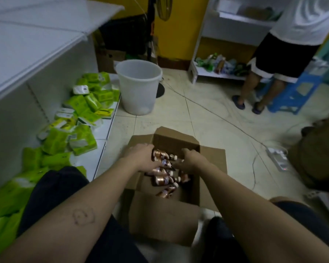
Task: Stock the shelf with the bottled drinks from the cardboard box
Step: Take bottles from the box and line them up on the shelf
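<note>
An open cardboard box (176,139) stands on the floor between my knees, flaps spread. Several small brown bottled drinks (164,180) with white caps lie on their sides inside it. My left hand (141,156) reaches into the box's left side, fingers curled round a bottle near the top of the pile. My right hand (190,161) reaches in from the right with its fingers down among the bottles; its grip is hidden. A white shelf (27,59) stands to the left.
Green tissue packs (80,118) litter the shelf's bottom board on the left. A white bucket (139,86) stands beyond the box. A person (279,54) stands at the far right by another shelf and a blue stool (296,93). A power strip (277,156) and cables lie on the floor.
</note>
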Motion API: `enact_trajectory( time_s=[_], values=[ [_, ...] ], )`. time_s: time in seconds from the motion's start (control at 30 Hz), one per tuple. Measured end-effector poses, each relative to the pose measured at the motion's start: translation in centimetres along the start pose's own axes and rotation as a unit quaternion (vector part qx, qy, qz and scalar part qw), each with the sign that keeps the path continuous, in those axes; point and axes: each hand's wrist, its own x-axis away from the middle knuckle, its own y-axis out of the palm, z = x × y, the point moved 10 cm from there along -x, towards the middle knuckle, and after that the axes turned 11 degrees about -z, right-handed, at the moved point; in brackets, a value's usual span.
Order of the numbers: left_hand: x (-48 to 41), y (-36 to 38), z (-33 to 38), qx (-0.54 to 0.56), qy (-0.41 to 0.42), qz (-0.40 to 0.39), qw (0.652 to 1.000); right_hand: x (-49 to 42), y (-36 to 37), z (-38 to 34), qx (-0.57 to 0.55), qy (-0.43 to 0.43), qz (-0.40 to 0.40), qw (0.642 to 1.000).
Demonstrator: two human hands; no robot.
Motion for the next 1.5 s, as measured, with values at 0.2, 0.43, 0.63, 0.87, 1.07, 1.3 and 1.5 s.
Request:
enact_trajectory(
  time_s=[0.2, 0.43, 0.63, 0.87, 1.07, 1.3, 1.5],
  values=[
    [-4.5, 7.0, -0.7, 0.075, 0.002, -0.092, 0.993, -3.1, 7.9, 2.7, -0.101, -0.013, -0.123, 0.987],
    [-12.0, 13.8, -1.8, 0.107, -0.008, -0.181, 0.978, -9.1, 14.5, 6.4, -0.185, 0.031, -0.208, 0.960],
    [-18.7, 21.5, -2.4, 0.193, -0.024, -0.243, 0.950, -15.1, 20.3, 8.5, -0.226, 0.077, -0.258, 0.936],
    [-26.2, 28.4, -5.2, 0.164, -0.051, -0.249, 0.953, -21.7, 27.1, 9.3, -0.298, 0.141, -0.283, 0.901],
    [-28.4, 29.6, -6.5, 0.112, -0.058, -0.173, 0.977, -23.1, 30.8, 10.2, -0.467, 0.199, -0.245, 0.826],
    [-26.8, 32.5, -7.2, 0.098, -0.056, -0.217, 0.970, -22.6, 31.7, 11.9, -0.566, 0.259, -0.210, 0.754],
    [-24.6, 35.9, -8.5, 0.224, -0.128, -0.367, 0.894, -22.2, 30.0, 15.6, -0.477, 0.285, -0.142, 0.819]
  ],
)
